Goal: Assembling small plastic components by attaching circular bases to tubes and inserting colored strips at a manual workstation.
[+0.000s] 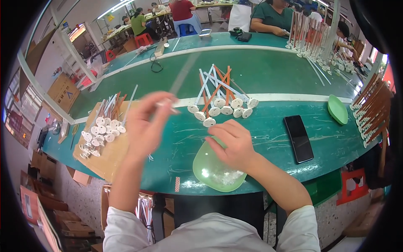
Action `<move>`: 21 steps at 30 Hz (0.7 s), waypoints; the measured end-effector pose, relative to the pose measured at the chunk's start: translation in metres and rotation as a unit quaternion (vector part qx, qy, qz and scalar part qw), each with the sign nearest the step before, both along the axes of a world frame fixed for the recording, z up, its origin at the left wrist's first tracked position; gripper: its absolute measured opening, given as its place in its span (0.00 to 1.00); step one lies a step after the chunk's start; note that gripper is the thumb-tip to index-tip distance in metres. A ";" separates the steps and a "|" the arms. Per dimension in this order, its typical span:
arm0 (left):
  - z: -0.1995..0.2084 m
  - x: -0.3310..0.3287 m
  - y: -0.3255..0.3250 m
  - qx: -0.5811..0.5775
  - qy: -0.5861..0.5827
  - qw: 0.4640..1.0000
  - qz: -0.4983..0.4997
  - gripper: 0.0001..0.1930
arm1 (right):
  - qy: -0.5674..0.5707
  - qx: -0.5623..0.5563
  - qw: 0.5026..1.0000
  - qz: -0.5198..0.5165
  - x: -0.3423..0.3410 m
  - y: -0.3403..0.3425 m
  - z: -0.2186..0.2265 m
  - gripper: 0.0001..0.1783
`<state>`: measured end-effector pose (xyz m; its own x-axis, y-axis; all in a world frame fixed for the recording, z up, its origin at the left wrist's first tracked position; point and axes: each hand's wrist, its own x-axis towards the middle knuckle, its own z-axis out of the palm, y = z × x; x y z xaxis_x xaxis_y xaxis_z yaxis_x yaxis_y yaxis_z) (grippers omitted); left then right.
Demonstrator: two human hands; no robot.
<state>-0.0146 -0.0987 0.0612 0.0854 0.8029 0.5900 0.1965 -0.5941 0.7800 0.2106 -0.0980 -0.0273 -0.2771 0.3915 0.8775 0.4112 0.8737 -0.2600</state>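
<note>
My left hand (147,124), smeared by motion, is raised over the table and closed round the white end of a long pale strip (184,77). The strip slants up and to the right. My right hand (235,145) hovers over a light green dish (220,178), thumb and fingers drawn together; whatever they may hold is too small to make out. Small whitish bits (230,177) lie in the dish. Beyond it rests a fanned pile of brown and pale blue strips with round white discs (214,111) at their near ends.
More disc-ended strips (103,130) lie heaped on cardboard (107,164) at the left. A black phone (299,138) and another green dish (337,109) are on the right. Stacked brown strips (373,109) stand at the right edge. Across the bench sits a person in green (270,19).
</note>
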 end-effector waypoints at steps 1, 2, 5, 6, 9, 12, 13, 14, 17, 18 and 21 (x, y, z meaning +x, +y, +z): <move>-0.015 0.014 -0.004 -0.043 -0.064 0.995 -0.066 0.08 | 0.030 -0.014 0.999 -0.005 -0.001 -0.002 0.004 0.15; -0.030 0.023 -0.003 -0.079 -0.067 0.990 -0.099 0.08 | 0.059 -0.027 0.998 -0.012 -0.001 -0.005 0.007 0.17; -0.063 0.054 -0.001 -0.159 -0.109 0.968 -0.159 0.10 | 0.087 -0.009 0.996 0.007 0.001 -0.003 0.009 0.18; -0.070 0.059 0.000 -0.204 -0.146 0.952 -0.178 0.10 | 0.087 -0.008 0.996 0.004 0.003 -0.001 0.008 0.18; -0.089 0.060 0.015 -0.222 -0.174 0.929 -0.238 0.11 | 0.083 0.025 0.996 -0.032 0.008 0.003 0.005 0.15; -0.085 0.047 0.023 -0.128 -0.044 0.961 -0.243 0.16 | 0.066 0.029 0.996 -0.043 0.012 0.006 0.008 0.13; -0.084 0.044 0.025 -0.033 0.069 0.968 -0.239 0.20 | 0.061 0.039 0.997 -0.023 0.012 0.007 0.008 0.13; -0.084 0.045 0.023 -0.036 0.068 0.967 -0.241 0.20 | 0.056 0.048 0.997 -0.003 0.012 0.009 0.008 0.13; -0.084 0.048 0.014 0.045 0.137 0.969 -0.200 0.28 | 0.044 0.057 0.997 0.022 0.009 0.007 0.008 0.14; -0.094 0.047 0.015 0.063 0.154 0.972 -0.165 0.28 | 0.041 0.047 0.998 0.025 0.006 0.006 0.008 0.14; -0.112 0.052 0.012 0.100 0.169 0.975 -0.105 0.26 | 0.011 0.050 0.999 0.015 -0.001 0.002 0.006 0.15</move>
